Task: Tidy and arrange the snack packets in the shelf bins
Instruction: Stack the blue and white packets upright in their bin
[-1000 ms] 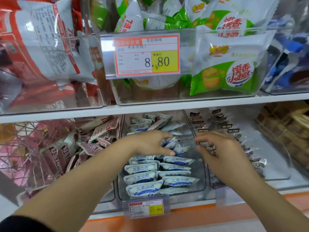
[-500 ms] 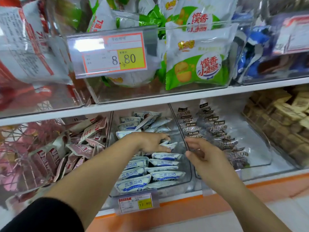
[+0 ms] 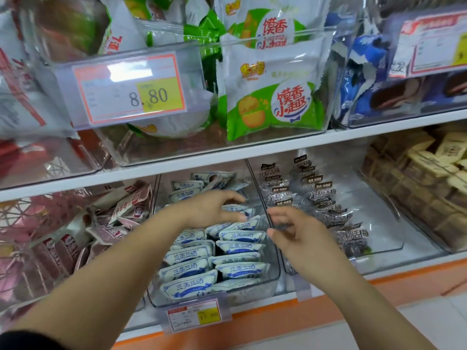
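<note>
White-and-blue snack packets (image 3: 240,270) lie in two neat rows in the clear middle bin (image 3: 274,280) on the lower shelf, with looser ones (image 3: 185,185) at the back. My left hand (image 3: 211,208) reaches into this bin, thumb and fingers pinched on a white-and-blue packet (image 3: 238,209) behind the rows. My right hand (image 3: 300,236) hovers at the divider between this bin and the one to its right. Its fingers are curled and apart, and something translucent may lie between them. Dark plum packets (image 3: 326,195) in clear wrap fill that right bin.
Pink-and-white packets (image 3: 126,208) lie jumbled in the left bin. Brown wrapped blocks (image 3: 429,178) fill the far-right bin. Price tags (image 3: 199,315) clip to the bin fronts. The upper shelf (image 3: 252,152) holds green biscuit bags (image 3: 273,97) and blue packs (image 3: 366,72).
My right hand has drawn back from the dark-packet bin to the divider. My left hand stays in the middle bin, now closed on a packet. The view has shifted right.
</note>
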The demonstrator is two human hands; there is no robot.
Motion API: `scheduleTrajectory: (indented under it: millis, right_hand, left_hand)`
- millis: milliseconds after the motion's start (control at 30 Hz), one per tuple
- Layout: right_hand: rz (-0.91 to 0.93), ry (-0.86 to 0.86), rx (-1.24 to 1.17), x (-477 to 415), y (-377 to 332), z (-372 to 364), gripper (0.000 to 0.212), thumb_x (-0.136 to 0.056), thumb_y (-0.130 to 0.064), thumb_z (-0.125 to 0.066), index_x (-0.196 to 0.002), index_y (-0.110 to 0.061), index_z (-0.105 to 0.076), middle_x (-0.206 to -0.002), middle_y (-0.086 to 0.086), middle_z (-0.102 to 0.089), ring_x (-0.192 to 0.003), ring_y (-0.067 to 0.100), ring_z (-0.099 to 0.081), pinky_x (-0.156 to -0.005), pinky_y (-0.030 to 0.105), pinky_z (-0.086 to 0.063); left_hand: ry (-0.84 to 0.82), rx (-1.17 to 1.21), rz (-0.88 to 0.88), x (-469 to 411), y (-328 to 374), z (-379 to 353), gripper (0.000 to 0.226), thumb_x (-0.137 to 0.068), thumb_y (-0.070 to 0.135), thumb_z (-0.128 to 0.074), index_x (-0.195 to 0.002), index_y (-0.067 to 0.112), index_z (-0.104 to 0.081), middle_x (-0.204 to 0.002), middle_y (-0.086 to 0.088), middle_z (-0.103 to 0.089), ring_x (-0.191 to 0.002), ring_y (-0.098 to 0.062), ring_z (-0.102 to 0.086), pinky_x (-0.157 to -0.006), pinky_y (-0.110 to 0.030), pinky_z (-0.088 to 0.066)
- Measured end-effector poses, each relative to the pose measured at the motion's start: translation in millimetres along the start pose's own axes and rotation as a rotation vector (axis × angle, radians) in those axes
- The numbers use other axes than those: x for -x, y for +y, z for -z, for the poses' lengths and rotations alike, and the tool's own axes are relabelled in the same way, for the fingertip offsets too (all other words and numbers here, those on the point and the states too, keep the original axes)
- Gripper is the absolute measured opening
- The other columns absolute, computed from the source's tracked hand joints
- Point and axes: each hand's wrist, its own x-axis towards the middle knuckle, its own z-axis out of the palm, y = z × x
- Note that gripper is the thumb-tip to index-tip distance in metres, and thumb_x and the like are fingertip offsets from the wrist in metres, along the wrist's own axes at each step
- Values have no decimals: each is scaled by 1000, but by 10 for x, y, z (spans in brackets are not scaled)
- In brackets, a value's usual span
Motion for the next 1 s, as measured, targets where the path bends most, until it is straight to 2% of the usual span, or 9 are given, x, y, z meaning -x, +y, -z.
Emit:
scheduleTrajectory:
  millis: [133,300,367,500,600,733,800,900,1000]
  right_hand:
    - [13,-19,16,33,-17,15,36,-92,-24,-58,-126,-33,-52,-97,-31,-50,-90,-3,-53,-85,15,-40]
    - [12,-42,22,48,-40,19,38,-92,-26,-58,-128,-34,-50,-95,-31,-46,-91,-2,-52,-87,17,-41]
    - [13,-38,17,46,-42,19,38,-92,-26,-58,-129,-33,-50,-99,-29,-47,-91,-2,-52,-87,17,-40]
    - [9,-46,8,47,-41,19,37,-93,-25,-58,-129,-33,-50,-99,-30,-48,-87,-4,-51,-84,15,-38]
    - [14,-50,-6,40,-40,16,37,-93,-24,-58,-128,-34,-50,-109,-25,-54,-79,-7,-54,-77,14,-40]
    - [22,-48,-17,36,-23,6,37,-93,-24,-58,-127,-34,-51,-104,-30,-53,-80,-4,-56,-76,14,-42]
    - [23,-49,-23,29,-11,2,37,-93,-24,-58,-128,-34,-51,-104,-28,-52,-82,-5,-55,-79,15,-42]
    - [20,-49,-17,22,-13,-2,37,-92,-23,-58,-126,-34,-52,-99,-29,-49,-80,-3,-55,-78,15,-43]
    - [21,-44,-1,34,-31,-1,38,-92,-23,-59,-128,-33,-51,-103,-25,-50,-83,1,-57,-83,19,-45]
  left_hand:
    - [64,-186,-38,195,-41,111,31,-86,36,-66,-115,30,-56,-123,12,-56,-112,-10,-53,-96,-29,-43]
    - [52,-403,-58,264,-60,51,25,-91,28,-60,-116,26,-61,-150,10,-34,-132,-14,-40,-108,-28,-30]
    - [29,-450,-27,241,-49,52,27,-91,22,-58,-118,24,-62,-154,9,-28,-133,-15,-38,-106,-29,-33]
    - [115,-482,-26,147,24,-25,16,-94,27,-55,-105,20,-66,-143,10,-43,-114,-15,-52,-76,-24,-38]
    - [176,-432,-43,28,30,-79,12,-95,25,-54,-95,16,-62,-115,1,-59,-95,-20,-57,-76,-31,-45]
    - [283,-269,-28,-20,53,-65,13,-95,16,-53,-100,9,-63,-96,-4,-62,-85,-22,-57,-70,-28,-40]
    - [333,-229,-38,-28,47,-107,11,-94,14,-55,-97,8,-63,-93,-5,-63,-81,-20,-55,-67,-26,-36]
    - [234,-224,-43,-75,37,-232,10,-93,13,-56,-94,8,-64,-101,-5,-64,-87,-19,-57,-79,-28,-44]
    - [178,-160,-2,-81,51,-227,12,-95,15,-54,-94,8,-64,-98,-6,-65,-82,-17,-55,-70,-24,-39]
